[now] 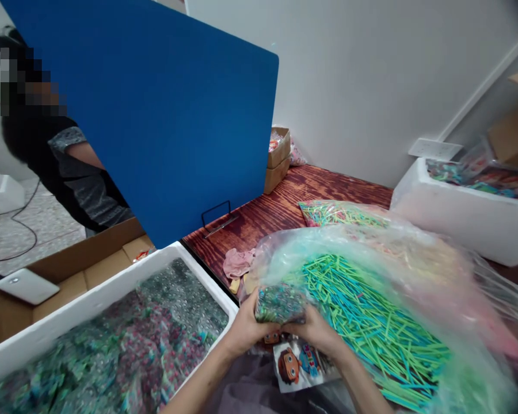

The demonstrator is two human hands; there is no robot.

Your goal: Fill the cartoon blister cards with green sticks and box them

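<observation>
My left hand point(245, 329) and my right hand point(318, 334) are closed around opposite sides of a bundle of shiny clear packaging point(280, 303) with green, blue and reddish bits in it. What exactly is packed inside is too small to tell. Just below my hands lie white printed packets point(297, 365) with a cartoon face on them. To the right, close to my right hand, a large open plastic bag point(280, 247) holds a heap of thin green and blue sticks point(371, 322). A crumpled pink cloth point(238, 263) lies beyond my left hand.
At the left stands a white foam box point(198, 276) full of small clear wrapped pieces. Behind it is a cardboard box point(82, 282) with a white phone-like object point(26, 286) on its edge. A blue panel point(168, 115) rises ahead, with a person point(86, 178) behind. Another foam box point(461, 215) sits right.
</observation>
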